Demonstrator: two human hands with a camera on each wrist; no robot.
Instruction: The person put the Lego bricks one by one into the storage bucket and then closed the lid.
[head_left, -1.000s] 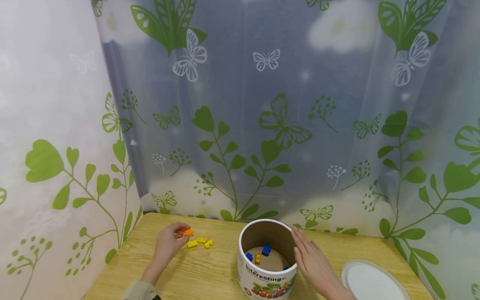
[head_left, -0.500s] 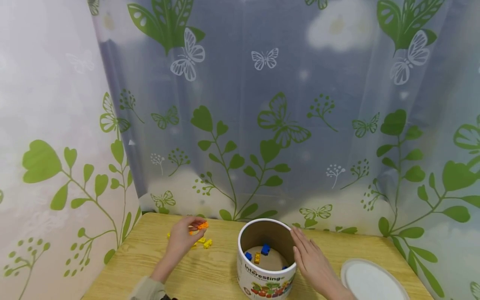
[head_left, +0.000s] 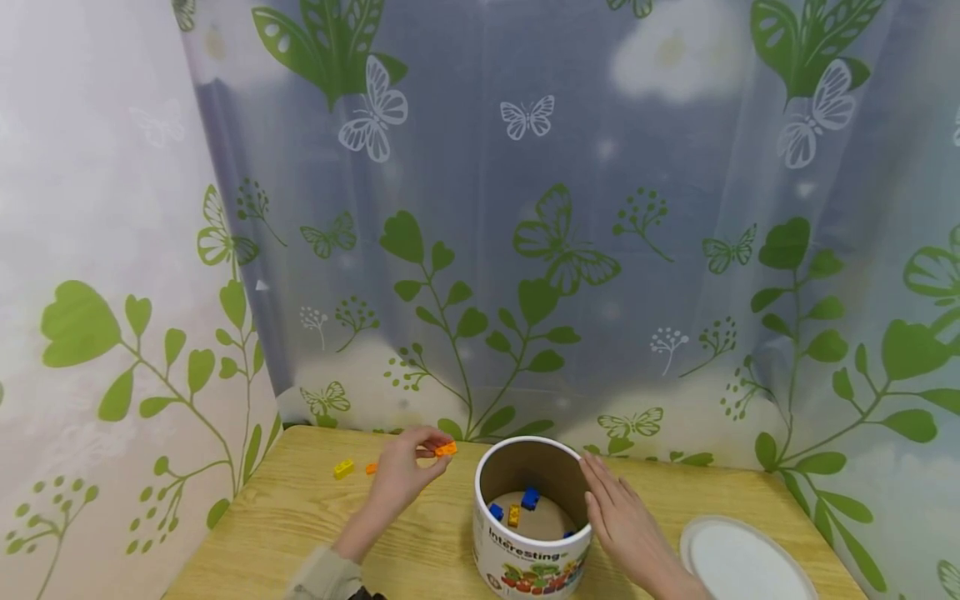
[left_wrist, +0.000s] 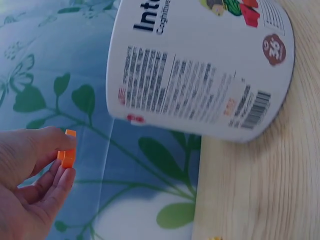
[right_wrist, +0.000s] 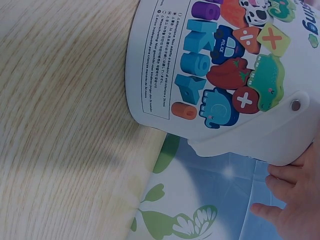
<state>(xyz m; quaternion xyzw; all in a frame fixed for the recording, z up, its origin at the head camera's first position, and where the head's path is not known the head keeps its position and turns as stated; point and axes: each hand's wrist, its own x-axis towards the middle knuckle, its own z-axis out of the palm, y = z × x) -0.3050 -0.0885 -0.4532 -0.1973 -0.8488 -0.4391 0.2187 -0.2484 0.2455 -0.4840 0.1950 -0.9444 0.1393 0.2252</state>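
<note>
Between thumb and fingers my left hand pinches an orange toy brick, held left of the white bucket. The same orange brick shows at the fingertips in the left wrist view. My right hand rests with straight fingers against the bucket's right rim; in the right wrist view its fingers lie by the rim near the handle. Inside the bucket are several blue bricks and a yellow-orange brick.
On the wooden table lie a yellow brick and another orange brick, partly behind my left hand. A round white lid lies at the right. A patterned curtain hangs behind the table.
My left hand has lifted the orange brick from the brick group and carried it right, toward the bucket. The right hand stays on the rim.
</note>
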